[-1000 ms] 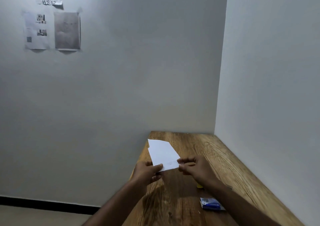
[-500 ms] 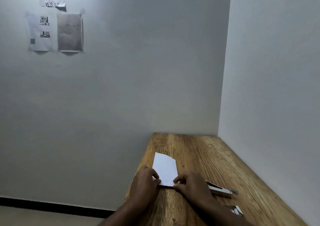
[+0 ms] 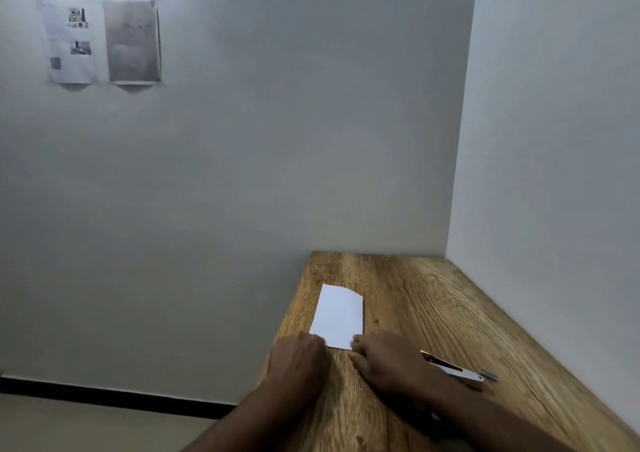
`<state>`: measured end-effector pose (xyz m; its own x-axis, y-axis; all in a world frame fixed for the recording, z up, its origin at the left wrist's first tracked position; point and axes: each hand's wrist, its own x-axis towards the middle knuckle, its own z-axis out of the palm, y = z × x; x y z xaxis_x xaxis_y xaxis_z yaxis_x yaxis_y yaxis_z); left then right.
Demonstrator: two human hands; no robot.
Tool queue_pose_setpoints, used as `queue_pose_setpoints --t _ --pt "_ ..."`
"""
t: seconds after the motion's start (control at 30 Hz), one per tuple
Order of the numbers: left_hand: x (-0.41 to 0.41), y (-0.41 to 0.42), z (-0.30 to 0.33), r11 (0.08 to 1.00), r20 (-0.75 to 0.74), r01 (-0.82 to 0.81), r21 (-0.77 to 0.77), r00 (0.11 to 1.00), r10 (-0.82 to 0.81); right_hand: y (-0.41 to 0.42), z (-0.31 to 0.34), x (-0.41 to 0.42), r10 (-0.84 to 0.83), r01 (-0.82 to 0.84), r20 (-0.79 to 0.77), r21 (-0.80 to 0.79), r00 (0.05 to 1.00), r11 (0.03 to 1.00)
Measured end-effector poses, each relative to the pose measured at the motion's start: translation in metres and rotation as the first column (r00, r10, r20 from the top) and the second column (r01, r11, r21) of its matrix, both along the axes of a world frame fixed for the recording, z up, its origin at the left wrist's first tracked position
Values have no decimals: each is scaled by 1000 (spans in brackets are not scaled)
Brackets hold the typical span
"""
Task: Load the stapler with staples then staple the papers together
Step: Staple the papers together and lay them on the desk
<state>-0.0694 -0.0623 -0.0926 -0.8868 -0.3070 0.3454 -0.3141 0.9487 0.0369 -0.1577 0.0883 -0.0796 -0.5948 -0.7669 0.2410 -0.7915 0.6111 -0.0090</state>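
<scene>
The wood table [image 3: 433, 299] sits in a corner. White papers [image 3: 339, 316] lie flat on it near the left edge. The left hand [image 3: 298, 358] and right hand [image 3: 388, 361] press fingers down on the papers' near edge. The stapler [image 3: 453, 370] lies open just behind the right hand.

We see the papers [image 3: 339, 316] flat on the wooden table [image 3: 433, 299], left hand [image 3: 298, 358] and right hand [image 3: 388, 361] pressing their near edge, stapler [image 3: 457, 370] just beside the right wrist.
</scene>
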Motion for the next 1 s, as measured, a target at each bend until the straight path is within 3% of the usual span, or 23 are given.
queue_pose_setpoints --t 0.23,0.4,0.83,1.0 --pt "-52 -29 1 1000 70 0 -10 998 0 -35 8 -54 -15 -18 176 187 984 982" --pt "-96 -55 -4 997 61 -65 37 996 62 -57 11 -92 -24 -45 279 238 960 970" --pt "-211 -118 -6 986 77 -151 76 986 145 -125 -2 -213 -13 -49 283 212 959 976" --pt "-242 -133 -5 980 45 -109 169 994 102 -137 -6 -245 12 -66 277 184 961 981"
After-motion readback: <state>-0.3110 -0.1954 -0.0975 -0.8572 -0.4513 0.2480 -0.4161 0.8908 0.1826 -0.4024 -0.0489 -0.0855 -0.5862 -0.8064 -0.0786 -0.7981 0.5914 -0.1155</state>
